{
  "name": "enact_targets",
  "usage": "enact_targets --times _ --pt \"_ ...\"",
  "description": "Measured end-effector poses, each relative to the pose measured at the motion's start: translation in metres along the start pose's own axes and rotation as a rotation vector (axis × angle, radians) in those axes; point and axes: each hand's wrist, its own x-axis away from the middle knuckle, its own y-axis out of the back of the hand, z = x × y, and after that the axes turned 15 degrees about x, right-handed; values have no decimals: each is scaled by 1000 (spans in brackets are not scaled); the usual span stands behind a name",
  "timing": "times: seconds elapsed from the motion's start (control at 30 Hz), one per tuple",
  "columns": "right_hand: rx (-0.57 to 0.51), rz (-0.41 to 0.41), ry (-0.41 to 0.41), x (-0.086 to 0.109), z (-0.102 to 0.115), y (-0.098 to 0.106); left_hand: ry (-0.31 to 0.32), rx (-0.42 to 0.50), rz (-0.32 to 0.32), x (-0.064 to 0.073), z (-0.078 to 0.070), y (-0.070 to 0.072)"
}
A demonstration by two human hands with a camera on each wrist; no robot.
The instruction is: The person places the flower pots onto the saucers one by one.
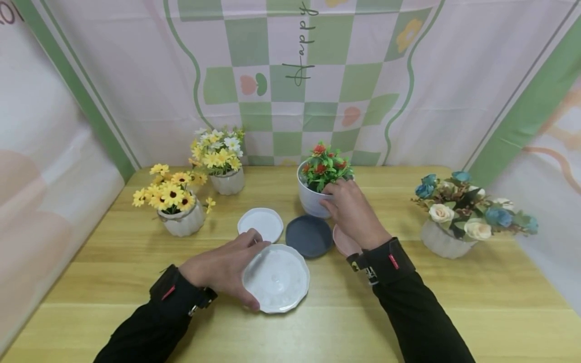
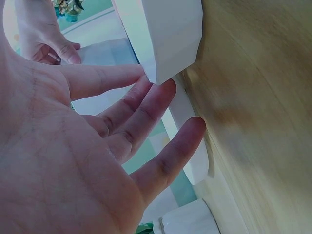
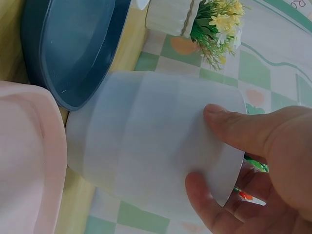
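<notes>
A white faceted saucer [image 1: 277, 280] is at the near middle of the table. My left hand [image 1: 229, 264] holds it by its left side, thumb at the near edge and fingers at the far edge. The left wrist view shows the fingertips [image 2: 165, 87] at its rim, while the thumb is hard to make out there. My right hand [image 1: 356, 212] grips the rim of a white flower pot [image 1: 310, 201], which holds a red-flowered plant [image 1: 320, 169]. In the right wrist view, thumb and one finger press the pot's outer wall; other fingers are partly hidden behind the rim.
Between the hands lie a second white saucer [image 1: 260, 224], a dark blue saucer [image 1: 308, 237] and a partly covered pink saucer [image 1: 345, 242]. Pots of yellow flowers [image 1: 181, 222] and white-yellow daisies [image 1: 228, 182] stand left. A pot of blue and cream roses [image 1: 447, 239] stands right. Printed cloth hangs behind.
</notes>
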Motion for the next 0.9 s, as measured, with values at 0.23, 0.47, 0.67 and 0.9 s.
enact_targets --times 0.23,0.47,0.67,0.9 --pt "8 -26 -2 -2 -4 2 -4 -17 -2 0 0 0" --pt "-5 -35 -12 -1 -7 10 -26 6 1 0 2 0" --pt "-78 -15 -35 3 -4 21 -21 12 3 1 2 0" --pt "-119 13 -11 10 9 38 -8 11 7 -1 1 1"
